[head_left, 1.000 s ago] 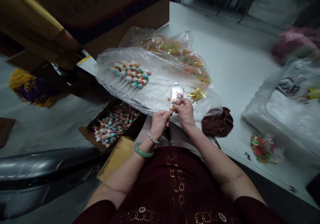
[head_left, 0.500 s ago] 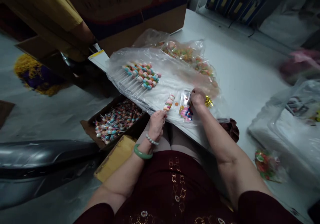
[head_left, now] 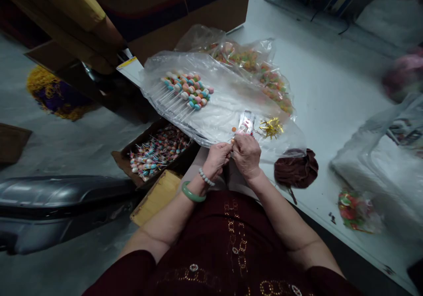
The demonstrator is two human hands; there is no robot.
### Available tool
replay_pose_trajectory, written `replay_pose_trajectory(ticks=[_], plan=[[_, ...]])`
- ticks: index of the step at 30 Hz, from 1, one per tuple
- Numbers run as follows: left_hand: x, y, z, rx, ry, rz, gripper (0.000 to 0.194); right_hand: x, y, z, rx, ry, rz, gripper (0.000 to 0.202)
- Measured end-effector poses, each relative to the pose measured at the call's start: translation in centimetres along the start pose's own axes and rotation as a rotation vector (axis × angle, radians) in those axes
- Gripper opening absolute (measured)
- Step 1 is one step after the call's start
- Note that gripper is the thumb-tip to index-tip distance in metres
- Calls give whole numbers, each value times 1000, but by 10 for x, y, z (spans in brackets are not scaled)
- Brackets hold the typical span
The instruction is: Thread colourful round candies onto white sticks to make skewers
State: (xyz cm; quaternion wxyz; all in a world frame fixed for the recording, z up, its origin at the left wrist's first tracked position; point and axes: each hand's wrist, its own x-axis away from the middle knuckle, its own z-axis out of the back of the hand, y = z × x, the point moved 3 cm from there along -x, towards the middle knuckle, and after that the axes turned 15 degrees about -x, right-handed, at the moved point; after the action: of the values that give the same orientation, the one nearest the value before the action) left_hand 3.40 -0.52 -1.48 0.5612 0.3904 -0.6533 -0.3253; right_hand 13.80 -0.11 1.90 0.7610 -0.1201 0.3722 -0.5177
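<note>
My left hand (head_left: 218,158) is closed in a pinch at the table's front edge, around the wrapped candy skewer, which is now almost wholly hidden by the fingers. Pressed against it, my right hand (head_left: 246,154) is closed too; what its fingertips pinch is too small and covered to make out. Just beyond the knuckles lie printed clear wrappers (head_left: 246,120), their near end covered by my right hand. Gold twist ties (head_left: 272,127) are spread to the right of the wrappers. A small orange disc (head_left: 234,129) rests left of them. Unwrapped candy skewers (head_left: 191,91) lie in rows at the left.
Plastic sheeting (head_left: 224,106) covers the near part of the white table (head_left: 317,88). Bagged candies (head_left: 241,58) lie behind. A box of wrapped skewers (head_left: 120,160) stands below left. A brown cloth (head_left: 295,169) sits at right. Another person's yellow sleeve (head_left: 86,5) shows upper left.
My right hand has moved left and toward me, from the wrappers and ties to my left hand. The candy skewer, visible before above my left hand, is now mostly covered.
</note>
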Motion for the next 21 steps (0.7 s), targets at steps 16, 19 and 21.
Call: replay_pose_trajectory(ticks=[16,19,21], plan=[[2,-5,-8,-115,-25,-207,49,25,26,-10,-910,208,-550,17],[1,-7,-10,-122,28,-216,49,21,23,-8,-1001,286,-662,26],[3,-5,-11,-87,48,-204,48,17,22,-5,-1133,223,-783,35]])
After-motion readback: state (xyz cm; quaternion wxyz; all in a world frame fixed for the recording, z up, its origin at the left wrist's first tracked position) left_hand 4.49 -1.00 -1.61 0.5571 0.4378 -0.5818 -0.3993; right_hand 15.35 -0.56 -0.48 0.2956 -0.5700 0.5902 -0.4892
